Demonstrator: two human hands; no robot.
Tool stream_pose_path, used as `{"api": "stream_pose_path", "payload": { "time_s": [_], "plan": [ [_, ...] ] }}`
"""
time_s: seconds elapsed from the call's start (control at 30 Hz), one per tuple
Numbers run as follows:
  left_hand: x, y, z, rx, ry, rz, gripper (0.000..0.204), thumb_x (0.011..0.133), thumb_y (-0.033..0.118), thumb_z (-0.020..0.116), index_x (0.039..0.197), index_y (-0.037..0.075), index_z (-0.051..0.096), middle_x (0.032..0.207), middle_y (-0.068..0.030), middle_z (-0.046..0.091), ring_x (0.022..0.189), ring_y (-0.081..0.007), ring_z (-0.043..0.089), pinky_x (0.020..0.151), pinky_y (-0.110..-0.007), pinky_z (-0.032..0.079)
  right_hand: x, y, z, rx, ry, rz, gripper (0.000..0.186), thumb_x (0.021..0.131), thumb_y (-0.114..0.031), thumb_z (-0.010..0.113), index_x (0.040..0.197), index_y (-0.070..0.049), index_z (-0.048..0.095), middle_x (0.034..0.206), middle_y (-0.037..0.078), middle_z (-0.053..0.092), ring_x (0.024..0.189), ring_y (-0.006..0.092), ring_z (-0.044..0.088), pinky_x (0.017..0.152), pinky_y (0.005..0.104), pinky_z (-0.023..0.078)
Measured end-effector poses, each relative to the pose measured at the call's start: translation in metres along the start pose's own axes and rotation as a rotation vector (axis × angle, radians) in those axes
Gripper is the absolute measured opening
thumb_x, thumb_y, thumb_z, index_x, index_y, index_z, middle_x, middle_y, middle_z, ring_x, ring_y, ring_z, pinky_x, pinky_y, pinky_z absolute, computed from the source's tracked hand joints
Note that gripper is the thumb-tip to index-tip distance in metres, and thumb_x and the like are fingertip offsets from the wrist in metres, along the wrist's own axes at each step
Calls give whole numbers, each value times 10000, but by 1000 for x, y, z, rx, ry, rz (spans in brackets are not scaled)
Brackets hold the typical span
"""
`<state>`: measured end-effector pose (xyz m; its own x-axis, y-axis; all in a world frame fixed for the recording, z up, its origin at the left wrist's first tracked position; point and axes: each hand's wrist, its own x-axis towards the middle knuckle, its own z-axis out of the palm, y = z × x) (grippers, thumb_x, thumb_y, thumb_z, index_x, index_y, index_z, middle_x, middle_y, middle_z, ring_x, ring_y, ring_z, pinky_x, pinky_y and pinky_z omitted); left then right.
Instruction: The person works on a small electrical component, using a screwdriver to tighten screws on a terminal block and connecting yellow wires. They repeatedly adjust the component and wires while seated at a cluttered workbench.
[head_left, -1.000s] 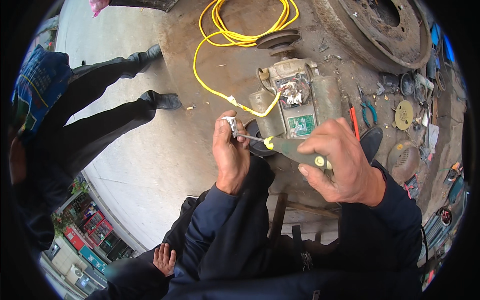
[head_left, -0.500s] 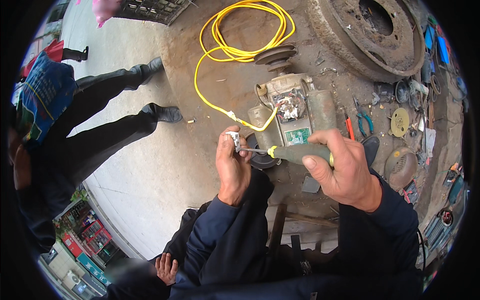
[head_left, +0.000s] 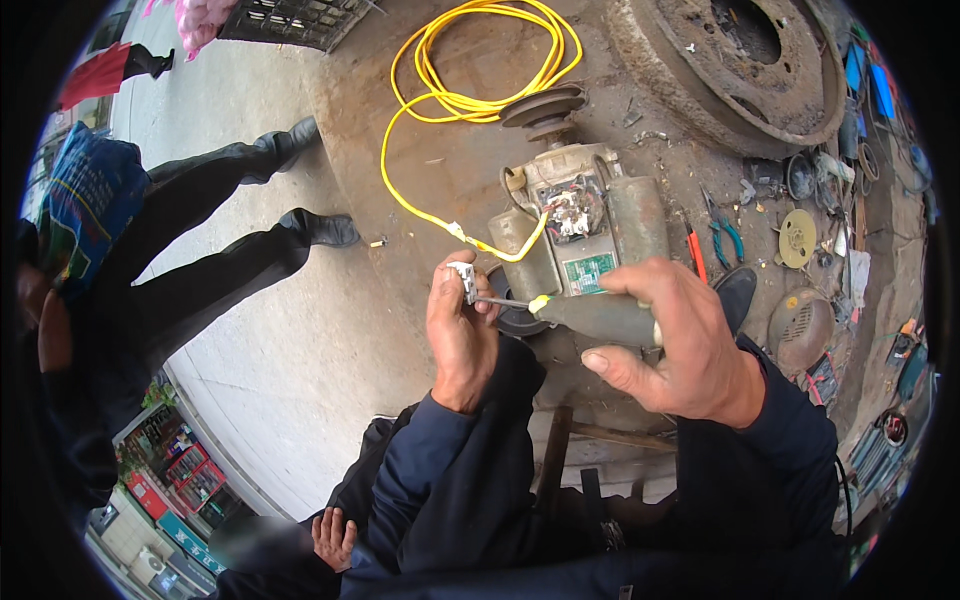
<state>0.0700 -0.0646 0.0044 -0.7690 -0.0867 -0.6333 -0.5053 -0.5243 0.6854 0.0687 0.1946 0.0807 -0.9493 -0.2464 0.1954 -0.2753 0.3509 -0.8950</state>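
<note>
- The ground (head_left: 300, 330) carried everything: pale concrete on one side, dark oily floor on the other.
- A big rusty wheel drum (head_left: 745, 60) lay at the far right edge of the floor.
- A bystander's dark-trousered legs (head_left: 215, 245) stood on the pale concrete, well apart from the work.
- An electric motor (head_left: 580, 225) lay mid-floor, terminal cover off, pulley end pointing away.
- A yellow cable (head_left: 470, 70) was coiled beyond the motor and ran into its terminal box.
- Loose tools, among them green-handled pliers (head_left: 727, 238), were scattered right of the motor.
- The right hand (head_left: 685, 345) had its grip closed around the dark handle of a screwdriver (head_left: 590, 315), held above the motor's near end.
- The left hand (head_left: 460, 330) had its grip pinched tight on a small white fitting (head_left: 463, 280), raised just left of the motor.
- The screwdriver's tip met the fitting from the right side.
</note>
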Motion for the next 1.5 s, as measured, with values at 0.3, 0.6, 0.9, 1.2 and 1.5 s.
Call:
{"api": "stream_pose_path", "payload": {
  "time_s": [0.3, 0.6, 0.9, 1.2, 1.5],
  "plan": [
    [0, 0, 0, -26, -26, -32, 317, 1126, 265, 448, 1315, 30, 546, 913, -38, 551, 725, -97, 463, 626, -249, 378, 2, -1, -2, 14, -54, 77, 336, 858, -118, 786, 1091, 25, 591, 920, 158, 658, 733, 339, 660, 675, 420, 526],
    [3, 0, -1, -71, -20, -83, 338, 1136, 267, 421, 1343, 25, 532, 926, -49, 559, 730, -111, 480, 627, -256, 405, 4, 0, -2, 51, -62, 161, 375, 810, -26, 765, 1127, 21, 570, 986, 180, 651, 804, 346, 657, 736, 406, 542],
    [8, -5, -7, -203, -106, -139, 332, 1134, 252, 423, 1324, 7, 541, 974, -94, 623, 730, -139, 540, 626, -280, 434, 3, 7, -4, 149, 2, 109, 428, 732, 90, 643, 1142, 2, 562, 1116, 190, 595, 995, 322, 605, 907, 384, 491],
    [8, -6, -8, -213, -105, -157, 309, 1116, 269, 494, 1276, 11, 552, 969, -91, 644, 695, -133, 550, 607, -274, 445, 8, 14, -13, 181, -59, 87, 324, 793, 17, 674, 1108, 5, 600, 1135, 190, 618, 987, 290, 628, 884, 369, 505],
    [8, -7, -9, -201, -118, -169, 291, 1125, 259, 459, 1251, 15, 558, 969, -85, 643, 690, -126, 550, 605, -270, 443, 8, 0, -4, 155, -9, 60, 306, 855, -5, 735, 1135, 26, 616, 1141, 207, 670, 990, 325, 679, 902, 379, 536]
  ]
}}
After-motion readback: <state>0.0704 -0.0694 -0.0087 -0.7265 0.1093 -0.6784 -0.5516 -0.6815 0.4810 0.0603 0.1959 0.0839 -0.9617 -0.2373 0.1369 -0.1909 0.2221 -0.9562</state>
